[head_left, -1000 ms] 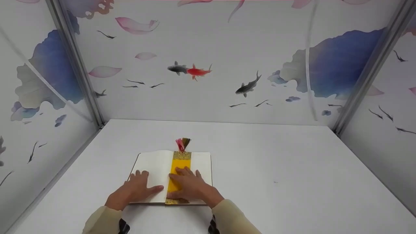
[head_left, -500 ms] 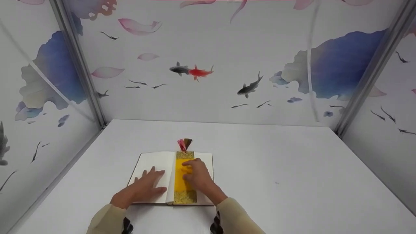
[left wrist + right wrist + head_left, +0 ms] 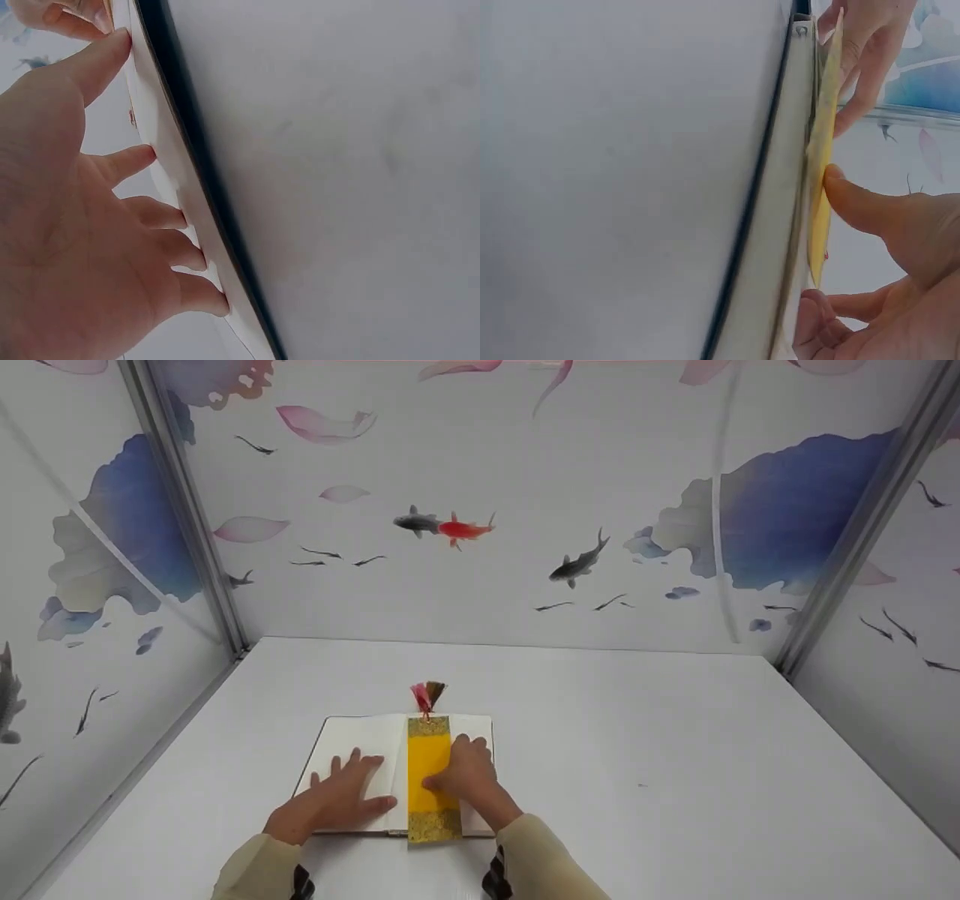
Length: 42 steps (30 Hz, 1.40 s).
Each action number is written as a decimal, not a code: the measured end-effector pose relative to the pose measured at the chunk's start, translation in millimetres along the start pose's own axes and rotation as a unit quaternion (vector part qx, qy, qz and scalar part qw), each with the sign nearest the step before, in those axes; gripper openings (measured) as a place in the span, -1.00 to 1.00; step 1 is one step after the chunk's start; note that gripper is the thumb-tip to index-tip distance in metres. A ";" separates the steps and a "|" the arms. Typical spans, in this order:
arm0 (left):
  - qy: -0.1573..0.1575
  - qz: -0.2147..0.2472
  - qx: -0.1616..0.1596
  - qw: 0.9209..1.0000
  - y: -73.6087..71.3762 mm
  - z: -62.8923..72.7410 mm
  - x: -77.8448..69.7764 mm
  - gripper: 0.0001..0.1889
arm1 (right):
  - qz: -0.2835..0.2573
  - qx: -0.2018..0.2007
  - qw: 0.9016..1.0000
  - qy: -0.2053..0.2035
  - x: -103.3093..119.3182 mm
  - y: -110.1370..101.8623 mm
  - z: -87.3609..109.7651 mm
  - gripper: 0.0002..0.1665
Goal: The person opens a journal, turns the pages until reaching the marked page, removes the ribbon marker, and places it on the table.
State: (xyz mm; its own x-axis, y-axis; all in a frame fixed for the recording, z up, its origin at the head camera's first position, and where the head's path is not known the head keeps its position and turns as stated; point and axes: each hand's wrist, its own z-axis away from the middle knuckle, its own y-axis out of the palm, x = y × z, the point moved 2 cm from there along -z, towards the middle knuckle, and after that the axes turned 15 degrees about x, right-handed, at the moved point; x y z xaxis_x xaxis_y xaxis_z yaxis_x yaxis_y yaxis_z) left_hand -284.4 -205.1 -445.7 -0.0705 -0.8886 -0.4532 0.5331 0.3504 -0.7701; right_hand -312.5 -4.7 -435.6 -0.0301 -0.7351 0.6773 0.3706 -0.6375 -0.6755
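An open notebook with blank pages lies on the white table. My left hand rests on its left page with the fingers spread; in the left wrist view the fingertips press along the paper. Over the right page, beside the fold, is a yellow bookmark with speckled gold ends and red and brown tassels at its far end. My right hand pinches the bookmark by its right edge, thumb on the yellow face and the other fingers curled at the side. The bookmark's near end sticks out past the notebook's bottom edge.
White panels printed with fish, petals and blue leaves close off the back and both sides of the table. Metal posts stand at the corners. A small dark mark shows on the tabletop to the right.
My right hand has gone from lying flat on the bookmark to pinching its right edge. The bookmark has shifted right, off the fold, and toward me. The left hand has slid slightly right.
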 end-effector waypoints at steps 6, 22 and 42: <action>-0.018 0.000 0.003 1.000 -1.9 -0.4 -0.6 -0.11 | -0.003 0.047 0.998 0.044 0.2 -13.1 3.9 -0.11; -0.019 -0.002 0.015 1.000 -1.2 -2.8 -5.4 -0.01 | -0.020 0.058 0.998 0.029 -21.0 -51.4 -2.9 -0.51; 0.000 -0.011 0.037 0.999 -7.4 -0.8 -8.0 -0.13 | -0.153 -0.001 0.988 0.034 -73.6 -190.8 -3.3 -0.29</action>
State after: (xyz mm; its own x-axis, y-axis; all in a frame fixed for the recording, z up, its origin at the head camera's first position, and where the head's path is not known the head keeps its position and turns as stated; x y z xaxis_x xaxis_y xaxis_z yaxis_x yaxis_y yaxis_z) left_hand -288.5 -200.3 -436.6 -0.0825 -0.8964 -0.4354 0.5926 0.3071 -0.7447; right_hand -384.0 170.3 -357.5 -0.2036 -0.5216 0.8285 0.3331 -0.8327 -0.4424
